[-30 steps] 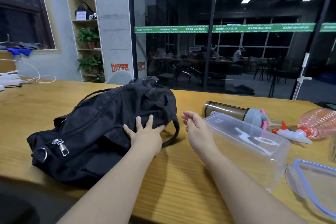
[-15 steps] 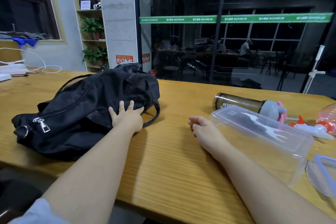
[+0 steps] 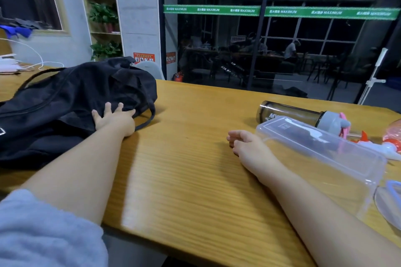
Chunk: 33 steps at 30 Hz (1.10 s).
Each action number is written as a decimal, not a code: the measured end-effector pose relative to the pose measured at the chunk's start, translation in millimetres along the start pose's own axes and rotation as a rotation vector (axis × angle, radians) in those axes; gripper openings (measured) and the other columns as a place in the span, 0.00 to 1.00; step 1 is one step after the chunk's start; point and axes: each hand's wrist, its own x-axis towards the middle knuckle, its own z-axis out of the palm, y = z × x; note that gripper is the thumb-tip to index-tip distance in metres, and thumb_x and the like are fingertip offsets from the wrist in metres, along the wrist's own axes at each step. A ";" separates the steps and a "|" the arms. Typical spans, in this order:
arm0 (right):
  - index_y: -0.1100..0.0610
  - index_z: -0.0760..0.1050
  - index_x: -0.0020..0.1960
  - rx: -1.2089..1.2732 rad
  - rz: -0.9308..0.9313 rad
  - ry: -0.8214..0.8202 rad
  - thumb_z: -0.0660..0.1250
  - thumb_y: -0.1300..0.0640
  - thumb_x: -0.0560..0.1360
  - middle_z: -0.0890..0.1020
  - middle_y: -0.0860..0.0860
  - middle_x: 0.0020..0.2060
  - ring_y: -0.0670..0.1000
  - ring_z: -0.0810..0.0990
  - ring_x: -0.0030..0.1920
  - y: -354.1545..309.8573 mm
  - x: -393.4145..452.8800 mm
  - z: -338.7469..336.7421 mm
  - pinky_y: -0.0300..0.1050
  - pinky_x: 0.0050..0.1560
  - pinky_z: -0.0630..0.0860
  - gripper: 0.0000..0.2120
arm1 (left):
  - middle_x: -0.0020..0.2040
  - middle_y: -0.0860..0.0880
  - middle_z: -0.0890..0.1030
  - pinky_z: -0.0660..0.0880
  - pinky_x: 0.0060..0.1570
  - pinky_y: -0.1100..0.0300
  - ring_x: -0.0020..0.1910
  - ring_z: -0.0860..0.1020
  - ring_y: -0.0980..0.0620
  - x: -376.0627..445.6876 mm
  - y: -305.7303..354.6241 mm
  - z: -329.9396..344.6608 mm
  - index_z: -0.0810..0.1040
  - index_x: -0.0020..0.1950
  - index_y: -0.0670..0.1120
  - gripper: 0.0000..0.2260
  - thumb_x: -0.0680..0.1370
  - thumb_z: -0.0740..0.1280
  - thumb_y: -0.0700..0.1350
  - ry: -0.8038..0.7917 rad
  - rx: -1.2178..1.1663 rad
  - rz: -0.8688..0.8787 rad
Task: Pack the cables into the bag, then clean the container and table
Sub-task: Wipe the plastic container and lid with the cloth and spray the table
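We see a black fabric bag [image 3: 71, 102] lying slumped on its side at the left of the wooden table [image 3: 188, 169], its zip line running along the top and a thin strap looping out onto the wood at its right end; the left hand [image 3: 115, 118] lies flat on the bag's near right side, fingers spread and straight, pressing the cloth rather than gripping it; a pale blue sleeve [image 3: 43, 230] shows at the lower left corner.

We find the right hand [image 3: 249, 147] resting on the table just beside the near left corner of a clear plastic container [image 3: 321, 158], fingers loosely curled and holding nothing; whether it touches the container's wall we cannot tell. The container stands to the right of the hand, transparent and rectangular; what it holds we cannot make out through the wall. No cables are visible to us on the near part of the table.

Behind the container lies a smoky tumbler bottle [image 3: 290, 112] on its side, with a grey and pink cap [image 3: 334, 122] pointing right; further right we make out a spray bottle [image 3: 390, 143] with a white and orange head, also lying down; at the right edge a blue-rimmed lid [image 3: 390, 201] rests on the table.

At the far left a white cord [image 3: 39, 58] trails over the table.
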 end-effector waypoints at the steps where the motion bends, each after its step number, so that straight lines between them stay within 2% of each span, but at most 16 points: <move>1: 0.56 0.71 0.66 0.010 -0.001 0.004 0.52 0.65 0.79 0.77 0.49 0.60 0.48 0.74 0.62 1.4 0.6 -0.1 0.48 0.68 0.69 0.19 | 0.77 0.50 0.42 0.40 0.70 0.37 0.75 0.37 0.43 3.7 -3.5 1.2 0.48 0.75 0.61 0.31 0.78 0.51 0.36 0.006 0.002 -0.022; 5: 0.56 0.72 0.65 -0.001 -0.020 0.007 0.52 0.65 0.79 0.78 0.49 0.59 0.48 0.74 0.62 3.6 5.1 1.4 0.48 0.68 0.68 0.18 | 0.78 0.49 0.46 0.44 0.71 0.40 0.75 0.43 0.44 5.1 -6.7 5.7 0.51 0.75 0.60 0.29 0.78 0.53 0.37 0.081 -0.053 -0.068; 9: 0.55 0.72 0.65 -0.030 -0.028 -0.002 0.53 0.65 0.79 0.78 0.49 0.60 0.48 0.74 0.62 0.1 3.8 3.7 0.47 0.67 0.68 0.18 | 0.76 0.47 0.56 0.52 0.72 0.45 0.75 0.52 0.46 -1.5 -7.4 11.4 0.60 0.74 0.57 0.27 0.77 0.56 0.38 0.256 -0.142 -0.026; 13: 0.56 0.72 0.65 0.010 -0.043 0.020 0.55 0.62 0.80 0.78 0.48 0.59 0.47 0.75 0.58 -8.4 -4.6 1.5 0.45 0.65 0.70 0.16 | 0.74 0.44 0.60 0.60 0.69 0.49 0.70 0.62 0.45 -17.6 8.3 5.5 0.70 0.68 0.50 0.21 0.76 0.60 0.36 0.486 -0.422 0.016; 15: 0.56 0.73 0.64 0.040 -0.088 0.061 0.57 0.61 0.80 0.79 0.48 0.58 0.46 0.75 0.54 -15.6 -10.4 -1.2 0.45 0.64 0.71 0.15 | 0.73 0.44 0.63 0.63 0.66 0.48 0.67 0.66 0.43 -30.3 26.3 -4.0 0.73 0.65 0.47 0.18 0.76 0.60 0.37 0.586 -0.562 0.109; 19: 0.54 0.74 0.61 0.116 -0.217 0.162 0.57 0.62 0.80 0.79 0.46 0.54 0.45 0.77 0.56 -35.4 -24.3 -11.3 0.46 0.62 0.73 0.13 | 0.69 0.45 0.68 0.65 0.66 0.47 0.67 0.67 0.45 -69.1 68.3 -23.4 0.74 0.62 0.45 0.14 0.77 0.59 0.38 0.654 -0.741 0.409; 23: 0.53 0.74 0.60 0.161 -0.313 0.251 0.58 0.62 0.79 0.80 0.46 0.53 0.45 0.77 0.55 -50.5 -41.2 -30.0 0.45 0.60 0.74 0.12 | 0.69 0.48 0.68 0.62 0.66 0.55 0.68 0.66 0.50 -121.1 120.8 -35.5 0.73 0.63 0.47 0.15 0.77 0.60 0.39 0.580 -0.923 0.535; 26: 0.50 0.75 0.56 0.191 -0.355 0.300 0.59 0.61 0.79 0.80 0.45 0.52 0.45 0.78 0.54 -56.2 -55.3 -50.2 0.46 0.59 0.75 0.11 | 0.69 0.47 0.68 0.59 0.66 0.60 0.69 0.64 0.51 -155.7 159.7 -38.4 0.71 0.65 0.46 0.16 0.78 0.60 0.40 0.395 -1.132 0.540; 28: 0.49 0.76 0.52 0.188 -0.394 0.345 0.60 0.62 0.78 0.81 0.45 0.48 0.45 0.79 0.51 -58.6 -64.5 -66.4 0.46 0.57 0.76 0.10 | 0.69 0.46 0.67 0.62 0.64 0.58 0.68 0.65 0.49 -172.2 181.9 -42.6 0.68 0.67 0.46 0.17 0.78 0.59 0.42 0.195 -1.318 0.453; 30: 0.50 0.77 0.49 0.178 -0.436 0.416 0.60 0.63 0.78 0.82 0.44 0.44 0.45 0.80 0.47 -54.0 -76.3 -88.1 0.46 0.52 0.78 0.10 | 0.69 0.47 0.68 0.63 0.60 0.61 0.66 0.67 0.49 -188.1 202.0 -53.8 0.67 0.69 0.46 0.18 0.79 0.58 0.41 0.021 -1.606 0.266; 32: 0.49 0.78 0.46 0.155 -0.472 0.514 0.60 0.64 0.78 0.82 0.44 0.41 0.45 0.80 0.43 -41.3 -89.5 -110.6 0.44 0.44 0.79 0.12 | 0.68 0.48 0.70 0.64 0.56 0.63 0.65 0.69 0.49 -200.8 213.4 -63.9 0.67 0.69 0.45 0.18 0.79 0.57 0.40 -0.056 -1.940 0.055; 33: 0.48 0.78 0.45 0.118 -0.482 0.563 0.60 0.63 0.78 0.82 0.43 0.40 0.43 0.78 0.40 -32.9 -95.8 -121.3 0.41 0.39 0.76 0.13 | 0.67 0.48 0.71 0.64 0.56 0.63 0.65 0.70 0.50 -203.0 215.2 -64.8 0.68 0.69 0.45 0.18 0.79 0.56 0.39 -0.039 -2.033 -0.011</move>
